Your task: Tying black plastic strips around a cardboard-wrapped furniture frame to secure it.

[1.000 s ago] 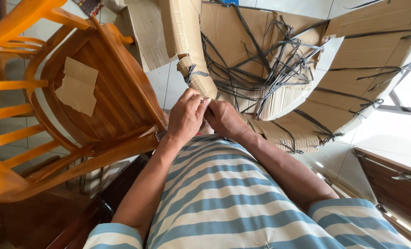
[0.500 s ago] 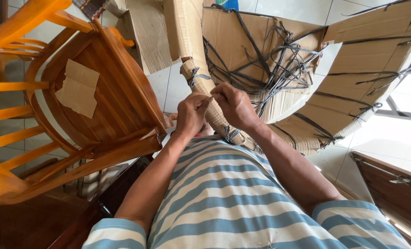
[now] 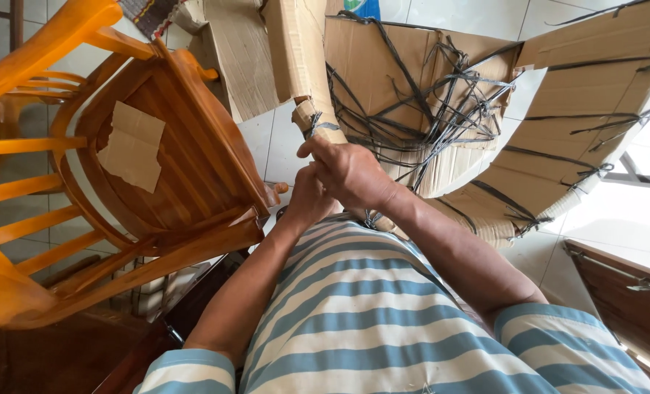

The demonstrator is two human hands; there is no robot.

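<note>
I look down over my blue-and-white striped shirt (image 3: 383, 321) at my two hands, raised together in front of my chest. My right hand (image 3: 354, 174) is closed in a pinch, fingers gripping a thin dark strap (image 3: 317, 130) where it wraps the end of a cardboard-wrapped piece (image 3: 312, 120) that rises just above my knuckles. My left hand (image 3: 306, 198) sits just beneath and against the right one, fingers curled toward the same strap; whether it actually grips the strap or only steadies it, I cannot tell, since the right hand covers the contact.

As I judge it, I am working this strap loose from the wrapped piece. The next move seems to call for a firm pull or a careful slide of the strap off the cardboard end, while the lower hand keeps the piece from shifting.

To my left, close beside my forearm, a glossy orange-brown wooden chair (image 3: 164, 182) lies tipped, with a scrap of cardboard (image 3: 131, 146) stuck on its seat. Its edge crowds my left elbow's side. Ahead and to the right, flattened cardboard sheets (image 3: 594, 95) cover the white tiled floor (image 3: 274, 146), and a tangle of loose black straps (image 3: 427, 109) lies on them, near enough to snag what I am pulling. A dark wooden panel (image 3: 624, 292) sits at lower right.
</note>
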